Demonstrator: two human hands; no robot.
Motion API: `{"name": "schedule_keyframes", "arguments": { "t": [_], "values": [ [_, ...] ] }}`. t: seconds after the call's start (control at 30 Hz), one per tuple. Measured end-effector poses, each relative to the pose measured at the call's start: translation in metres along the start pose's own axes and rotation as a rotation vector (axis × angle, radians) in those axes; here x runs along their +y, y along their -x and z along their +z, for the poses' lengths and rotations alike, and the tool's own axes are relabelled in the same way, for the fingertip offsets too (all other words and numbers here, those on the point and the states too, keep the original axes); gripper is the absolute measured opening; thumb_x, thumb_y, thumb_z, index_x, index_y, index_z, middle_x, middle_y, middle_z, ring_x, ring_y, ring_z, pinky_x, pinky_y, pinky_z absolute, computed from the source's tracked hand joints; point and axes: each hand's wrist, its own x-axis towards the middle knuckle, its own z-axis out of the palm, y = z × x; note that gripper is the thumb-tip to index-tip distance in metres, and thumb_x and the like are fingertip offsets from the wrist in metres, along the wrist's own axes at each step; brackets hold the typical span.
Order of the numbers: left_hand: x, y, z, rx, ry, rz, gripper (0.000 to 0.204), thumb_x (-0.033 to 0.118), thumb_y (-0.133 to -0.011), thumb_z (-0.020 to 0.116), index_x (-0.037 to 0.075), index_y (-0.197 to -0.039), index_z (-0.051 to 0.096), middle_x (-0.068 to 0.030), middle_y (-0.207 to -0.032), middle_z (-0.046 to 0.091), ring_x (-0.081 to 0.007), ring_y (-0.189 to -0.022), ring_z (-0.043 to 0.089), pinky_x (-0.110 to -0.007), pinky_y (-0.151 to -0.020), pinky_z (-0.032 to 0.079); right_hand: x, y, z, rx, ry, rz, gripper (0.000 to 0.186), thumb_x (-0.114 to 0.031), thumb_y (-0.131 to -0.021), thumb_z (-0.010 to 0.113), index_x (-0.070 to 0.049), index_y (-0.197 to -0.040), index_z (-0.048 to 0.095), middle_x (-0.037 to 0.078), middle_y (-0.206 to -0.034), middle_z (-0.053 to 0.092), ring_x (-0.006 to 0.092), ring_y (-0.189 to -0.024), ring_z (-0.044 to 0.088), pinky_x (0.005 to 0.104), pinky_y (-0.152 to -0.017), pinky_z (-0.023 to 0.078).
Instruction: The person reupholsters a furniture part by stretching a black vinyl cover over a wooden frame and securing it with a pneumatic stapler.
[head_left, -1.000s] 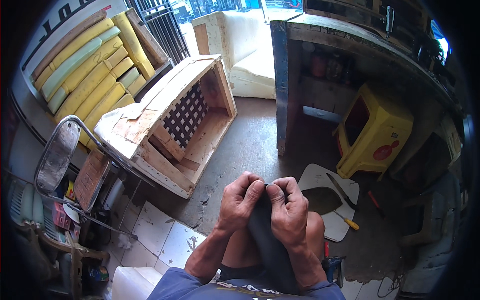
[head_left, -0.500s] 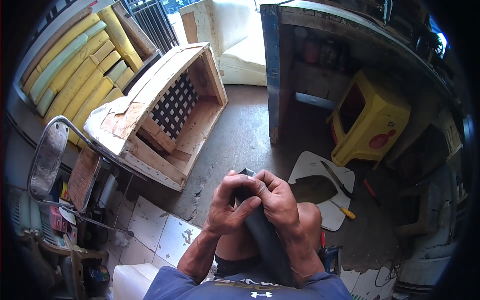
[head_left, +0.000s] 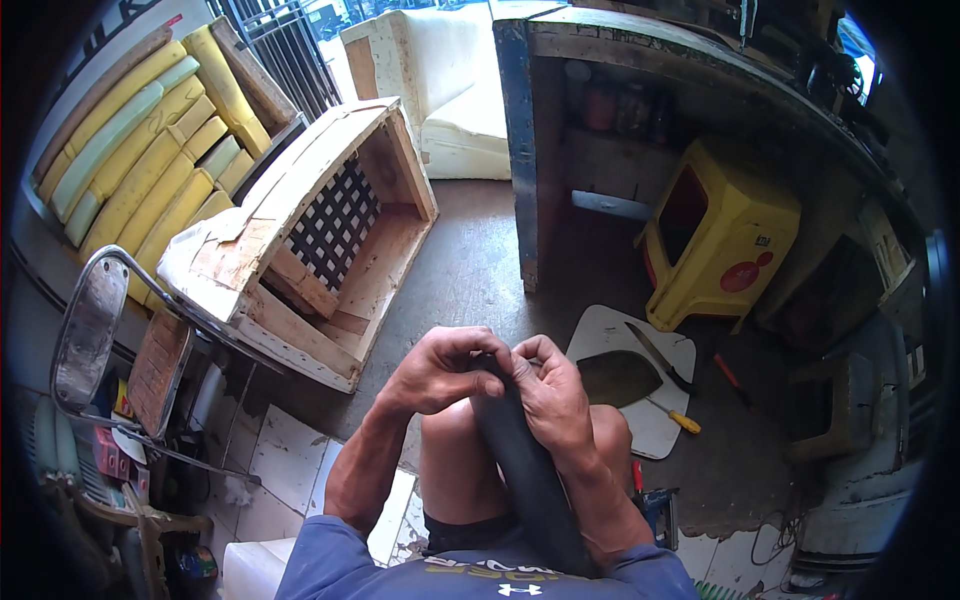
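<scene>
A long black piece of soft material, fabric or leather-like (head_left: 528, 470), runs from my lap up between my knees. My left hand (head_left: 438, 370) pinches its upper end, with thumb and fingers drawn together. Right beside it, my right hand (head_left: 552, 402) grips the same end from the other side, thumb close to the left fingertips. The fingers hide most of that upper edge. Beyond my right knee lies a white board (head_left: 600, 325) bearing a dark flat oval piece (head_left: 615, 380), a knife (head_left: 660, 352) and a yellow-handled screwdriver (head_left: 682, 420).
Ahead to the left stands a wooden furniture frame (head_left: 265, 235) with black webbing (head_left: 335, 220). Yellow foam pieces (head_left: 150, 150) are stacked behind it. A metal-framed chair (head_left: 95, 320) is at the left. Under the workbench (head_left: 515, 150) sits a yellow stool (head_left: 735, 235); a red-handled tool (head_left: 730, 372) lies nearby.
Both hands stay on the black piece. My left hand has shifted left and slightly up, its forearm swinging outward. The whole view has moved a little.
</scene>
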Motion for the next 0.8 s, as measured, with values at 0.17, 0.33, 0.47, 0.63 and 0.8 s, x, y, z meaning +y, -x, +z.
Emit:
{"name": "schedule_keyframes", "arguments": {
  "t": [0.17,0.33,0.47,0.63,0.8],
  "values": [
    [0.002,-0.017,0.019,0.113,-0.063,-0.150,0.022,0.006,-0.093,0.082,0.000,-0.111,0.071,-0.0062,-0.109,0.073,-0.0121,-0.103,0.067,-0.030,-0.095,0.054,-0.048,0.044,0.006,0.285,1.113,-0.498,0.021,-0.011,-0.100,0.071,0.003,-0.114,0.067,0.018,-0.105,0.069,0.0319,-0.094,0.070,0.0422,-0.082,0.056],
    [-0.006,-0.036,0.037,0.094,-0.110,-0.206,0.022,0.015,-0.097,0.080,0.003,-0.112,0.068,-0.0051,-0.109,0.074,-0.0106,-0.104,0.067,-0.029,-0.094,0.054,-0.043,0.063,0.000,0.340,1.312,-0.457,0.035,-0.007,-0.091,0.079,0.001,-0.124,0.068,0.016,-0.108,0.071,0.0351,-0.102,0.069,0.0452,-0.087,0.056],
    [-0.002,-0.042,0.045,0.134,-0.336,-0.249,0.028,0.016,-0.095,0.082,0.003,-0.115,0.068,-0.0044,-0.107,0.072,-0.0100,-0.103,0.066,-0.029,-0.092,0.054,-0.036,0.058,-0.012,0.395,1.214,-0.389,0.029,-0.009,-0.092,0.079,0.001,-0.119,0.072,0.017,-0.103,0.073,0.0355,-0.096,0.070,0.0443,-0.084,0.056],
    [-0.004,-0.036,0.036,-0.004,-0.212,-0.223,0.037,0.019,-0.092,0.084,0.003,-0.122,0.068,-0.0041,-0.107,0.072,-0.0106,-0.102,0.066,-0.030,-0.091,0.054,-0.026,0.053,-0.015,0.406,1.183,-0.442,0.022,-0.011,-0.096,0.076,0.001,-0.114,0.073,0.017,-0.099,0.073,0.0358,-0.092,0.070,0.0440,-0.081,0.056],
    [-0.015,-0.053,0.026,-0.058,-0.288,-0.291,0.034,0.021,-0.095,0.082,0.003,-0.120,0.068,-0.0010,-0.105,0.070,-0.0095,-0.100,0.063,-0.030,-0.090,0.053,-0.014,0.038,-0.033,0.393,1.106,-0.455,0.021,-0.010,-0.097,0.075,0.000,-0.115,0.074,0.017,-0.098,0.073,0.0360,-0.089,0.070,0.0437,-0.080,0.055]
  ]
}}
